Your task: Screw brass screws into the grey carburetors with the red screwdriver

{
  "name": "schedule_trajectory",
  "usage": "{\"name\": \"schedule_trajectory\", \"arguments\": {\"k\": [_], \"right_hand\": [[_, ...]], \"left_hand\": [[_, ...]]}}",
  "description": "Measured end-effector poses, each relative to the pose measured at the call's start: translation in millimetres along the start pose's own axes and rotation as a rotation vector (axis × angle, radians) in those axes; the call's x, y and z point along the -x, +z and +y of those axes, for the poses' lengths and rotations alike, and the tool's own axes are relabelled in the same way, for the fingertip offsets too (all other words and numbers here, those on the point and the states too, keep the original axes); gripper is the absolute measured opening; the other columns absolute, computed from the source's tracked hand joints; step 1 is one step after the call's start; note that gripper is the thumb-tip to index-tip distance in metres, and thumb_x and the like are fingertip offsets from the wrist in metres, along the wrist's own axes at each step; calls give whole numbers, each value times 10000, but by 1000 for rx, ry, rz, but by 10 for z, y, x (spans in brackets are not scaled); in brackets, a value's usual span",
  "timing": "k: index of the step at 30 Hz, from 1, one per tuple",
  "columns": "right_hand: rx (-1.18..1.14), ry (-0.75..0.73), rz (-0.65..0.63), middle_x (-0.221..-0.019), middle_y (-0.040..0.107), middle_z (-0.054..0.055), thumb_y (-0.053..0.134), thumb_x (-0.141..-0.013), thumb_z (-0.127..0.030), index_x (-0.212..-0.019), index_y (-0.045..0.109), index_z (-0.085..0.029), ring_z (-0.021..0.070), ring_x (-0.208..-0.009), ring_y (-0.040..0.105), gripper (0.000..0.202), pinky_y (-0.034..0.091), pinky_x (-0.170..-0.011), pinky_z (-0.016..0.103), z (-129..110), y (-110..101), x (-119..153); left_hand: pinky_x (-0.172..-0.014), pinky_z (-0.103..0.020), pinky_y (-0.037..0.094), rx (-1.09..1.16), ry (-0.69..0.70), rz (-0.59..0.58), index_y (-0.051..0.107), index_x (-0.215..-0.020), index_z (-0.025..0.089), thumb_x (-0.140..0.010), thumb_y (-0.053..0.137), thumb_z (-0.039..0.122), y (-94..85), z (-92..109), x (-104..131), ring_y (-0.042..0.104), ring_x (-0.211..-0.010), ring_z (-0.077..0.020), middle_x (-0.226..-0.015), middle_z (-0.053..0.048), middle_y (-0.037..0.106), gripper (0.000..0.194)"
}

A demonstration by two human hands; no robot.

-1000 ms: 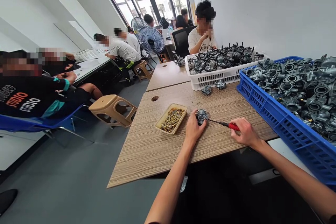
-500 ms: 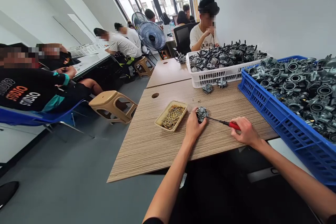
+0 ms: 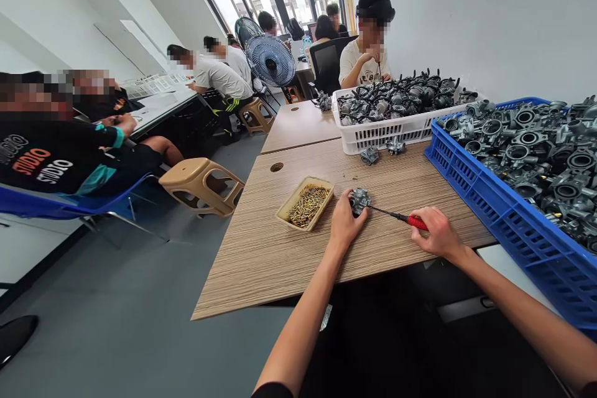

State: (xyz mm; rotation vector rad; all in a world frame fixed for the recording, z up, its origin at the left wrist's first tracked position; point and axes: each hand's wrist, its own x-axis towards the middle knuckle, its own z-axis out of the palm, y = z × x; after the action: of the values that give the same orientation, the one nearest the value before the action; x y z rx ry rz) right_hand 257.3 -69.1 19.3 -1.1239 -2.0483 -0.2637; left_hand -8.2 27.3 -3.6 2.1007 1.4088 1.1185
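My left hand [image 3: 346, 221] is closed around a small grey metal carburetor [image 3: 360, 200], which it steadies on the wood-grain table [image 3: 247, 255]. My right hand [image 3: 436, 231] grips the red handle of a screwdriver [image 3: 416, 222]. The dark shaft points left, and its tip meets the right side of the carburetor; the exact contact spot is too small to make out. Just left of my left hand lies a shallow beige tray [image 3: 285, 214] holding many small brass-coloured screw-like pieces.
A blue crate [image 3: 494, 205] heaped with metal carburetor bodies stands at the right. Behind is a white basket [image 3: 387, 138] of dark-fitted carburetors, with two loose carburetors [image 3: 369, 156] before it. A co-worker [image 3: 368, 56] sits across the table. A beige stool [image 3: 200, 183] stands left.
The view has shifted very slightly. Both hands, the carburetor and the screwdriver keep nearly the same positions.
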Motion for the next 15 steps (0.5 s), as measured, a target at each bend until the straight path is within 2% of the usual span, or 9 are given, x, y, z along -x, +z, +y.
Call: {"name": "schedule_trajectory", "arguments": {"k": [8, 15], "right_hand": [[24, -67, 10, -873, 671, 52, 611, -909, -143, -1143, 572, -212, 240, -778, 637, 247, 559, -741, 382, -10, -1, -7], [19, -45, 10, -883, 683, 52, 599, -926, -145, -1147, 573, -216, 238, -786, 654, 233, 568, -741, 380, -9, 5, -2]], "left_hand": [[-1100, -477, 542, 6, -16, 9, 446, -1456, 222, -895, 726, 296, 3, -3, 0, 670, -1264, -311, -1334, -151, 682, 632], [-1095, -471, 542, 11, -5, 6, 446, -1454, 220, -899, 725, 299, -1, -5, 1, 677, -1241, -303, -1318, -144, 685, 626]]}}
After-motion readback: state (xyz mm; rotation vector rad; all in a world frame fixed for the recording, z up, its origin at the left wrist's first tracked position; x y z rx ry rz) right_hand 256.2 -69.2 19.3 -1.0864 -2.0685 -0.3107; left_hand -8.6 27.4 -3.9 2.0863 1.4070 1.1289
